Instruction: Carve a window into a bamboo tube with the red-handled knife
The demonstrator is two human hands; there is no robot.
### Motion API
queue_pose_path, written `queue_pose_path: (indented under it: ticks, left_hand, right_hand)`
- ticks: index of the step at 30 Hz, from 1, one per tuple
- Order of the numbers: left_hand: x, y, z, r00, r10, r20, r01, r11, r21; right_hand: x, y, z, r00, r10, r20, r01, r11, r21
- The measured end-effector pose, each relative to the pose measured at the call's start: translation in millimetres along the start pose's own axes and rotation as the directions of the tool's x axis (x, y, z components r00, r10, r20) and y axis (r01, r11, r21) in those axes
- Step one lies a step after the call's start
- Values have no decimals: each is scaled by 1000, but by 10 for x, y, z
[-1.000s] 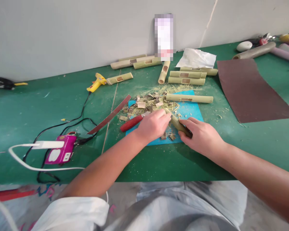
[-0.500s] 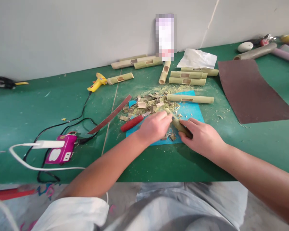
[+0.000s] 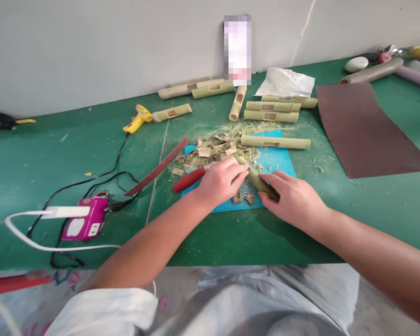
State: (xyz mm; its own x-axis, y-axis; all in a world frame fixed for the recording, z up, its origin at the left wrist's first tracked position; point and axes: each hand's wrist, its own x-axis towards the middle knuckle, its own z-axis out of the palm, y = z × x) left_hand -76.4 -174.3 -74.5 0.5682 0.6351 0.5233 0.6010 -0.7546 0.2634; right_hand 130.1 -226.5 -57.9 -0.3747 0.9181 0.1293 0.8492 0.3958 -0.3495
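Note:
A short green bamboo tube (image 3: 255,179) lies slantwise between my hands, low over a blue sheet (image 3: 283,161). My right hand (image 3: 290,192) is closed round its near end, covering part of it. At the far end, the curled fingers of my left hand (image 3: 224,181) press against the tube; their undersides are hidden. A red-handled knife (image 3: 189,179) rests just left of that hand, its blade partly covered. Beyond my hands another bamboo tube (image 3: 276,142) with a cut-out window lies across the sheet, beside a heap of bamboo chips and shavings (image 3: 213,148).
More windowed bamboo tubes (image 3: 271,116) lie at the back, some beneath white paper (image 3: 285,82). A brown sheet (image 3: 367,133) lies right. Leftward are a brown strip (image 3: 157,165), a yellow glue gun (image 3: 138,119), a magenta power adapter (image 3: 86,219) and cables. A phone (image 3: 238,51) leans against the wall.
The view has shifted slightly. My left fingers have moved a little along the far end of the bamboo tube; my right hand keeps its grip on the near end.

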Motion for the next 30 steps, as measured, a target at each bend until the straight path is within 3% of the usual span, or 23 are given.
queue_pose_path:
  ticks: [2,6,9,14,22,28,30]
  left_hand:
    - [4,8,-10,999,33,37,-33,999,12]
    - [21,-22,-27,1000,29,-2,-28,987,159]
    - [16,-19,-28,997,57,46,-65,978,200]
    - [-9,-19,-6,998,51,41,-56,987,152]
    - [25,-9,-21,998,55,37,-52,997,-62]
    - [44,-46,-41,999,40,4,-40,999,7]
    - [32,-42,-44,998,59,38,-59,998,-3]
  right_hand:
    - [4,1,3,1000,1,1,-1,1000,0]
    - [3,6,11,1000,3,-13,-3,1000,-3]
    - [-1,9,12,1000,1,-7,-1,1000,-8]
    - [2,2,8,1000,1,-4,-1,1000,-5]
    - [-4,-9,10,1000,7,3,-7,1000,-7]
    - [-6,-14,6,1000,0,0,0,1000,-25]
    - [-7,-19,-1,1000,0,11,0,1000,-26]
